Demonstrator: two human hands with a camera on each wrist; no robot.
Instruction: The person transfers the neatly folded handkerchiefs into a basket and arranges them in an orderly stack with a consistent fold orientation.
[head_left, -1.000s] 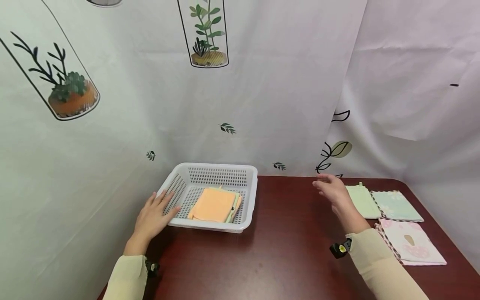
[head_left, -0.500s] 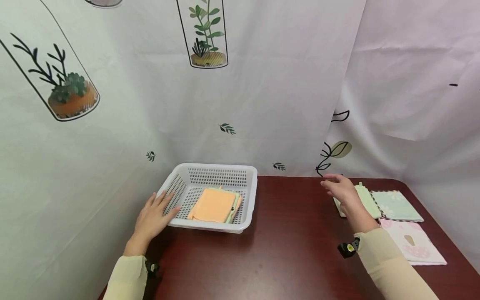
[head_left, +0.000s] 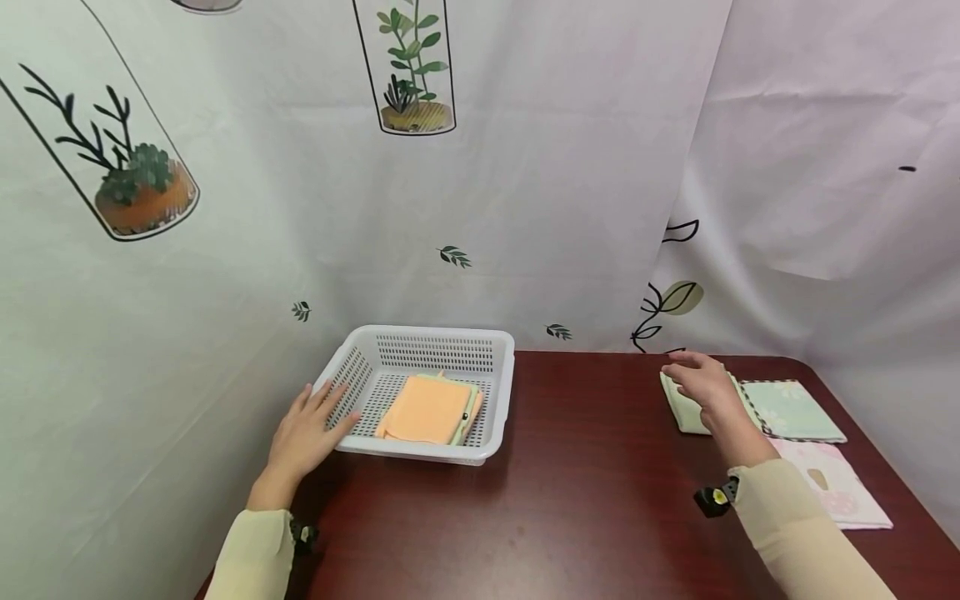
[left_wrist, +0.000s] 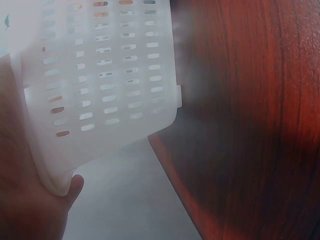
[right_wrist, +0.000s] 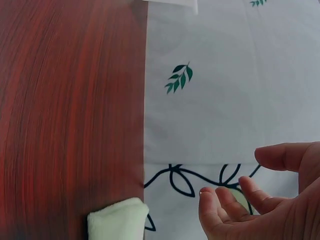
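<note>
My left hand [head_left: 306, 437] lies over the near left corner of a white perforated plastic basket [head_left: 491, 417], its fingers spread along the rim. In the left wrist view a fingertip [left_wrist: 76, 186] shows beside the basket's rim. Inside the basket are folded cloths, with an orange cloth [head_left: 427, 408] on top of a green one. My right hand [head_left: 708, 387] hovers above a folded pale green cloth [head_left: 684, 412], covering part of it in the head view. Its fingers are loosely bent with nothing between them, as the right wrist view also shows.
To the right of the pale green cloth lie a mint cloth [head_left: 795, 411] with a checked edge and a pink-and-white cloth [head_left: 843, 492]. All rest on a dark red wooden table [head_left: 540, 517]. A printed white curtain [head_left: 525, 208] hangs behind and along the sides.
My right hand has moved rightward, from beside the pale green cloth to over it. The left hand and the basket have stayed where they were.
</note>
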